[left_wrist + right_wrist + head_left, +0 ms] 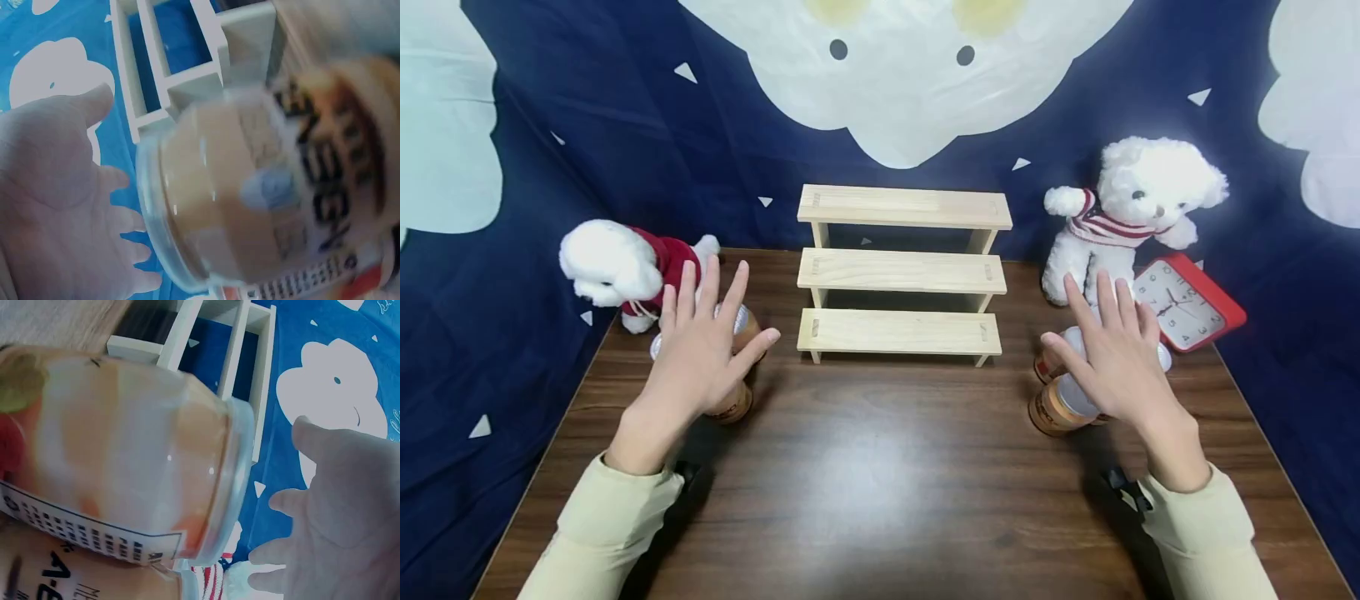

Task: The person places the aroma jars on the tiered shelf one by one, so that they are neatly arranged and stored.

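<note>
My left hand (703, 342) is spread flat with straight fingers over a small cluster of brown drink cups with clear lids (735, 407) at the table's left. My right hand (1112, 354) is spread the same way over a similar cluster of cups (1054, 407) at the right. Neither hand grips anything. In the left wrist view a lidded cup (250, 206) fills the frame and the open palm (56, 206) stands apart from it. In the right wrist view another cup (125, 456) lies close, with the open palm (337, 531) beyond its lid.
A three-step pale wooden shelf (901, 275) stands at the back middle of the dark wooden table (880, 483). A white plush in red (617, 271) lies at the back left. A white plush bear (1131, 208) and a red clock (1187, 304) stand at the back right.
</note>
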A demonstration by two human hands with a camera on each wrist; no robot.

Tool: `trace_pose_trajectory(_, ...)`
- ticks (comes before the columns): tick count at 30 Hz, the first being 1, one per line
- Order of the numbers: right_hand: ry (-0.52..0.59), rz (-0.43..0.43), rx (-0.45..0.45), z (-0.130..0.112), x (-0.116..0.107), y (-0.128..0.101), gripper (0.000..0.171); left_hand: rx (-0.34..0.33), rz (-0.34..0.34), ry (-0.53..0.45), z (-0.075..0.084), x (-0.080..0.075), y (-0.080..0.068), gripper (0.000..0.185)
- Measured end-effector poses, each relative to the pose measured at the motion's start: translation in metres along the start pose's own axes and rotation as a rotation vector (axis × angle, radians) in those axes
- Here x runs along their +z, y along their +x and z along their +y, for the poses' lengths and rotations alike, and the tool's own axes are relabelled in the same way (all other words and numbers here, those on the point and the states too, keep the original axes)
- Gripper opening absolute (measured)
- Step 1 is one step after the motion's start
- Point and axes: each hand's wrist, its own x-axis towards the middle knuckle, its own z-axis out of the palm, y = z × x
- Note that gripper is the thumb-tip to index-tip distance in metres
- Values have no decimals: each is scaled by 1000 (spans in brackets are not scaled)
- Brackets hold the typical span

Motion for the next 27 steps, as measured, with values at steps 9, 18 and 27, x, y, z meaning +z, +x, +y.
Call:
trace_pose_trajectory(9, 150, 307, -32, -10, 12, -20, 71, 53, 164, -212, 32, 12, -22, 88)
trace_pose_trajectory(18, 300, 681, -17, -11, 36, -43, 48, 1, 176, -619, 59, 40, -32, 71)
trace_pose_trajectory(27, 391, 838, 56, -7, 61, -62, 41, -169, 217, -734, 41, 117, -25, 77)
